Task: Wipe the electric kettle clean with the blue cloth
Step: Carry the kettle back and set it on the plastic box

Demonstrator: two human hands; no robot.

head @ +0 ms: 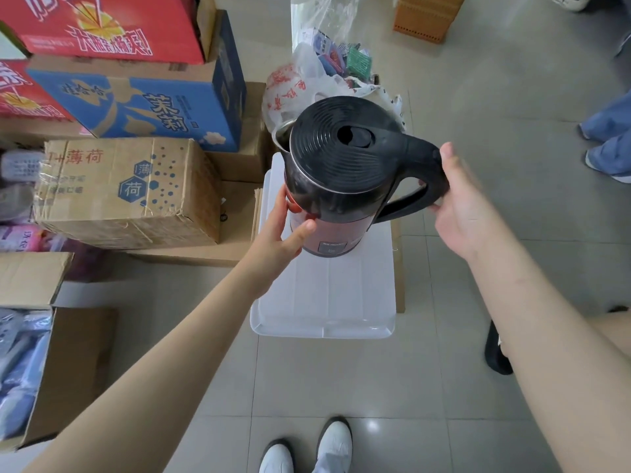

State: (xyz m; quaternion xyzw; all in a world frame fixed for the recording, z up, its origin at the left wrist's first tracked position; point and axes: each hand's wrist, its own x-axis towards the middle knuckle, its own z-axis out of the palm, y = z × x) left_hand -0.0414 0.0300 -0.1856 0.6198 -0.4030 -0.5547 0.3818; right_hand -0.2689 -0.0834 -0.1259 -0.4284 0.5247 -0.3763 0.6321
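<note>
The electric kettle (338,165) has a black ribbed lid, a black handle and a dark red body. It hangs tilted above a white plastic bin lid (324,302). My right hand (461,206) grips the black handle on the kettle's right side. My left hand (283,230) cups the red body from the left, fingers wrapped around its lower part. The kettle's metal spout points to the far left. No blue cloth shows in either hand.
Cardboard boxes (129,189) are stacked at the left, red and blue cartons (143,100) behind them. A plastic bag of small items (324,73) sits beyond the kettle. Another person's legs (607,145) stand at the right edge. My white shoes (307,448) are on the tiled floor.
</note>
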